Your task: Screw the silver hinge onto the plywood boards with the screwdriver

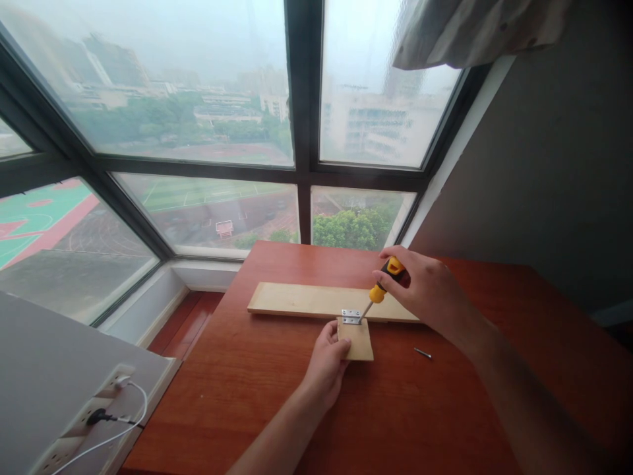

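My left hand (330,356) grips a small wooden board (360,342) by its left edge, thumb on top. A silver metal hinge (351,316) lies along the board's far edge. In my right hand (425,284) is a yellow and black screwdriver (378,292), held tilted by its handle. Its tip meets the right end of the hinge; whether a screw sits under it is too small to tell. Behind the small board, a long wooden plank (301,299) lies flat, partly covered by the screwdriver and my right hand.
A thin metal piece (422,353), perhaps a screw or bit, lies on the reddish-brown table (237,396) to the right. Windows (208,211) rise beyond the table. At the lower left, a white cable (143,412) and a black plug (97,416) are in wall sockets.
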Available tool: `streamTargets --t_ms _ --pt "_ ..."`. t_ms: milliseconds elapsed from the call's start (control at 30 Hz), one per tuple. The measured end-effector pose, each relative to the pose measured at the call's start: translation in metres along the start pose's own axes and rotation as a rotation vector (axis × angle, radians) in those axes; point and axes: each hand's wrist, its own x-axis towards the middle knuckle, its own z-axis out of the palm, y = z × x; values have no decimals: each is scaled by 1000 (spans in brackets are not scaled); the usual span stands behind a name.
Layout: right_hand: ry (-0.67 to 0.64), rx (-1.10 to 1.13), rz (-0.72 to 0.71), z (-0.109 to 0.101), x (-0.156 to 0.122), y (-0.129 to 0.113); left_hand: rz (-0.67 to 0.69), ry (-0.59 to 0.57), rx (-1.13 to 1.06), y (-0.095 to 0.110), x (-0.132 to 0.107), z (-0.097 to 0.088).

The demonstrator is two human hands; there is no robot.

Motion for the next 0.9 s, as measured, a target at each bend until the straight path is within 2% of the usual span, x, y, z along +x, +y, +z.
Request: streamTargets --t_ms 900 --pt "-44 92 -45 -4 -7 -3 14 -5 2 -2 2 0"
